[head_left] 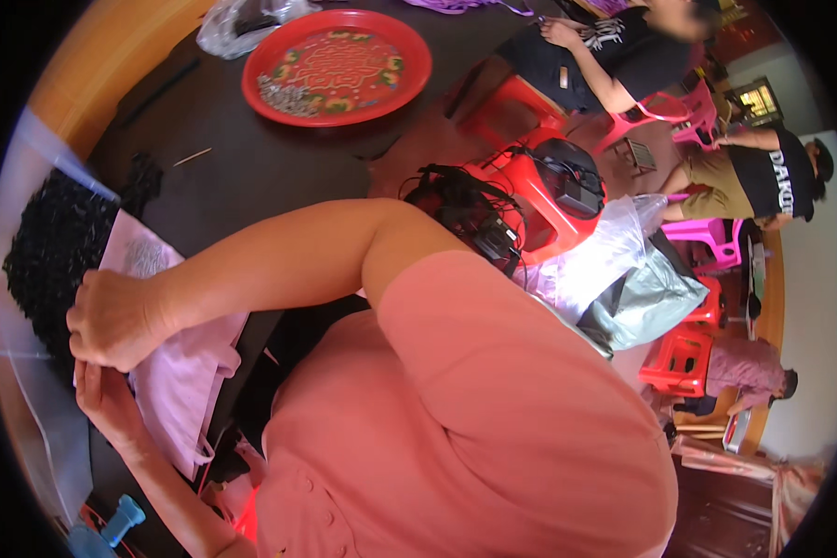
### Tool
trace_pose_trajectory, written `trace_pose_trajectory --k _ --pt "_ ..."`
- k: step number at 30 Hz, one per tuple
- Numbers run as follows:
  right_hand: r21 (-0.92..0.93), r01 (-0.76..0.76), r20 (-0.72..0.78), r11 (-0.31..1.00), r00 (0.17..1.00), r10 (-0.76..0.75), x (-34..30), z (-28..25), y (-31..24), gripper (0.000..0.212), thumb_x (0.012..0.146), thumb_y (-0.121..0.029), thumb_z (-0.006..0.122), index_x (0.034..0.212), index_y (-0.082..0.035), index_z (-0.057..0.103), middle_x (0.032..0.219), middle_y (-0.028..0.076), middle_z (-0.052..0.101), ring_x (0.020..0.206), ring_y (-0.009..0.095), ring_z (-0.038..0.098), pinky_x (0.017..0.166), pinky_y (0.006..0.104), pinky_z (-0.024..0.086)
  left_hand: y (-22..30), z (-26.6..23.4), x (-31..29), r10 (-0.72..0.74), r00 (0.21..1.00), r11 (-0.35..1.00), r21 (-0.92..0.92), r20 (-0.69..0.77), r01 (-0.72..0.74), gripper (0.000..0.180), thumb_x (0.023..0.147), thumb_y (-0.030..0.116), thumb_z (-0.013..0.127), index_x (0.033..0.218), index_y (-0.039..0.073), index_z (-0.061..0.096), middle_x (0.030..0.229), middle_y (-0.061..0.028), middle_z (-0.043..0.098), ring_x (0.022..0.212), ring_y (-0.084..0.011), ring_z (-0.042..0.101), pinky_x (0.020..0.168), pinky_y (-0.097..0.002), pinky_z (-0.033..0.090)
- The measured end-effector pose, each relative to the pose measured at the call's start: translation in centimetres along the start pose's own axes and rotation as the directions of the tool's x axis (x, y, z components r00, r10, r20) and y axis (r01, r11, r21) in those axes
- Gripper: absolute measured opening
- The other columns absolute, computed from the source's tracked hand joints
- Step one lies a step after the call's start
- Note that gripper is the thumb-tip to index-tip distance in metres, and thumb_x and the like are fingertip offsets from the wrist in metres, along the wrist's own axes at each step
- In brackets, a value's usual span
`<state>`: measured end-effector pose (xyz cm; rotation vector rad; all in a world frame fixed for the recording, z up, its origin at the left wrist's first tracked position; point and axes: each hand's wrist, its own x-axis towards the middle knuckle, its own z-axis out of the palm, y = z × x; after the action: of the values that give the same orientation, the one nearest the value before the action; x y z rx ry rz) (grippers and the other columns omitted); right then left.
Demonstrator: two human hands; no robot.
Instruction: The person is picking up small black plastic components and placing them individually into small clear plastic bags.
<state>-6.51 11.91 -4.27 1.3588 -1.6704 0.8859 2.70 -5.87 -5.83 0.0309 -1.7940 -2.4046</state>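
Note:
My right hand [116, 321] is closed, its fingers bent down at the left. Just below it, my left hand [107, 400] has its fingers drawn together, the tips meeting the right hand. Whatever they pinch is hidden or too small to tell. Beside them lies a heap of small black pieces [51, 251]. A pink cloth [181, 386] spreads under and beside my hands and hangs over the table edge. On its upper part sits a little pile of small silvery bits [146, 258].
A red patterned tray [405, 56] holding silvery bits stands on the dark table [195, 102], near a thin stick [192, 157] and a clear plastic bag [246, 28]. Red stools [553, 237] bear black cables and devices. Other people sit or stand at the right.

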Motion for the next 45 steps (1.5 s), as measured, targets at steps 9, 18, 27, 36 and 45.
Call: trace_pose_trajectory --k 9,18,27,36,45 --pt "0.004 -0.093 0.159 0.996 0.983 0.092 0.3 -0.4 -0.5 0.019 0.071 -0.03 0.063 0.073 -0.011 0.066 0.077 0.002 0.065 0.071 0.024 0.062 0.063 0.0416 0.045 -0.4 -0.5 -0.4 0.029 1.0 0.999 0.041 -0.012 -0.029 0.044 0.099 0.025 0.045 0.132 -0.005 0.05 0.131 -0.0111 0.051 0.123 -0.0202 0.047 0.104 -0.035 0.035" --pt "0.022 -0.119 0.17 0.993 0.979 0.114 0.1 -0.6 -0.3 0.021 0.068 -0.03 0.066 0.074 -0.009 0.066 0.077 0.003 0.064 0.071 0.024 0.062 0.063 0.0409 0.044 -0.7 0.0 -0.3 -0.015 0.997 0.999 -0.037 -0.078 0.012 0.044 0.099 0.026 0.046 0.129 -0.004 0.052 0.13 -0.0088 0.052 0.122 -0.0184 0.048 0.103 -0.0348 0.035" --pt "0.036 -0.13 0.112 0.991 0.986 0.125 -0.2 -0.6 -0.5 0.026 0.066 -0.033 0.07 0.074 -0.008 0.066 0.074 0.005 0.063 0.067 0.025 0.062 0.061 0.04 0.044 -0.1 0.2 -0.4 -0.05 0.998 0.995 -0.082 0.032 0.053 0.038 0.097 0.021 0.053 0.127 -0.003 0.054 0.122 -0.008 0.057 0.112 -0.0158 0.055 0.097 -0.0313 0.042" --pt "0.032 -0.168 0.172 0.985 0.972 0.16 -0.5 0.5 -0.2 0.032 0.065 -0.037 0.073 0.08 -0.009 0.07 0.082 0.005 0.067 0.075 0.026 0.065 0.066 0.0412 0.047 0.2 1.9 -0.7 -0.052 0.999 0.997 -0.054 -0.015 0.051 0.035 0.097 0.02 0.054 0.123 -0.002 0.057 0.118 -0.007 0.058 0.107 -0.0144 0.055 0.094 -0.0303 0.043" --pt "0.092 -0.146 0.139 0.985 0.981 0.132 -0.5 -0.5 -0.3 0.031 0.063 -0.034 0.076 0.076 -0.008 0.064 0.074 0.003 0.063 0.066 0.024 0.062 0.059 0.0385 0.047 0.1 2.1 -0.7 -0.065 0.995 0.993 -0.094 0.071 0.072 0.033 0.097 0.021 0.054 0.12 -0.002 0.059 0.114 -0.008 0.061 0.105 -0.0158 0.058 0.091 -0.0318 0.046"
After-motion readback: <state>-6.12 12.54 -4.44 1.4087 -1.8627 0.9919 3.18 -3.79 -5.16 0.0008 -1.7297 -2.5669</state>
